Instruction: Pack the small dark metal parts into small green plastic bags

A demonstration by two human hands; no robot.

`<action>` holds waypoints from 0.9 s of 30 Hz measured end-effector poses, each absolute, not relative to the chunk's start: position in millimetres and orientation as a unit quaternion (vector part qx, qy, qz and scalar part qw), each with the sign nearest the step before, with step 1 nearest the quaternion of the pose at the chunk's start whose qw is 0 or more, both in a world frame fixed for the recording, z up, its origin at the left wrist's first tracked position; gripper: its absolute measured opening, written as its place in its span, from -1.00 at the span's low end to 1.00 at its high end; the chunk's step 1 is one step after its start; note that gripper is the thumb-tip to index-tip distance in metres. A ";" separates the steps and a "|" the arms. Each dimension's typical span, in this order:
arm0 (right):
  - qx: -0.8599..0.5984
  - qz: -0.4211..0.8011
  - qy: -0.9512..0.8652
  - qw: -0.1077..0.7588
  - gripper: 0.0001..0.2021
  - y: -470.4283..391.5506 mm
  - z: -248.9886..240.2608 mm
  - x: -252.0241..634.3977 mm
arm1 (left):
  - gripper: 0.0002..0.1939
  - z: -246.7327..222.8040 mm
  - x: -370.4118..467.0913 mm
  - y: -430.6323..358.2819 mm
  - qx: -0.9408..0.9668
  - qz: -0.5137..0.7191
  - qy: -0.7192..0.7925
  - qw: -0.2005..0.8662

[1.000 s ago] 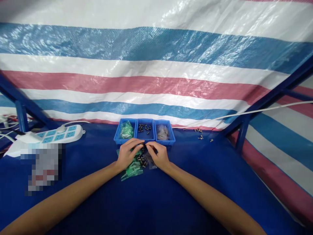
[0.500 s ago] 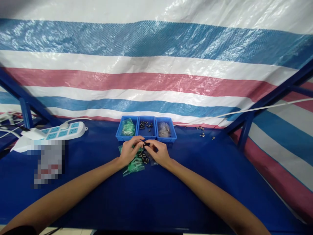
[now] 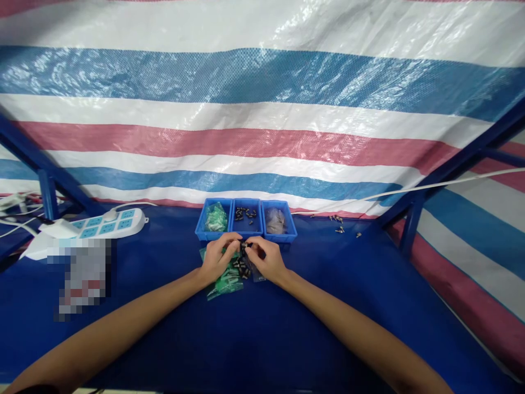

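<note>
My left hand (image 3: 219, 258) and my right hand (image 3: 268, 259) come close together in front of the blue bins. The right fingers pinch a small dark metal part (image 3: 245, 246). The left fingertips are closed just beside it; whatever they hold is too small to make out. Below the hands, several small dark and brassy screw-like parts (image 3: 241, 268) lie on a green-tinted plastic bag (image 3: 223, 287) holding pale slender pieces. Partly under my right hand is a clear bag (image 3: 258, 276).
Three joined blue bins hold a bag of green pieces (image 3: 216, 218), loose dark parts (image 3: 246, 213) and a bag of brownish pieces (image 3: 275, 221). Loose small screws (image 3: 339, 230) lie at the back right. A white power strip (image 3: 110, 223) and a blurred-out item (image 3: 85, 276) sit left.
The view has tilted slightly up, so everything sits a little lower. My fingertips have drawn slightly apart around the small dark part.
</note>
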State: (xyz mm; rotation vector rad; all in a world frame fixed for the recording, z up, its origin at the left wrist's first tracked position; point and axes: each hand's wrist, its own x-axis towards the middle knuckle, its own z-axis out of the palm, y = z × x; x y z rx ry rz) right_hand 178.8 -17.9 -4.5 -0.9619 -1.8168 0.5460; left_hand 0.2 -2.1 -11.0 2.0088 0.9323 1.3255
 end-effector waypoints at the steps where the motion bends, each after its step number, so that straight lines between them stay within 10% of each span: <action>1: -0.399 0.221 -0.735 0.502 -0.84 -17.3 0.5 180.6 | -0.82 -11.3 -0.1 -2.0 0.744 0.499 0.347 0.277; 10: -0.411 0.103 -0.570 0.703 -0.83 -6.0 51.1 212.6 | -0.79 -9.2 2.3 -2.5 0.718 0.532 0.351 0.281; 18: -0.497 0.159 -0.790 0.322 -0.83 7.2 55.7 214.5 | -0.79 -7.5 1.5 -2.6 0.722 0.521 0.357 0.282; 27: -0.449 0.146 -0.851 0.232 -0.91 -4.8 16.8 188.0 | -0.80 -6.9 2.7 -3.0 0.719 0.518 0.365 0.286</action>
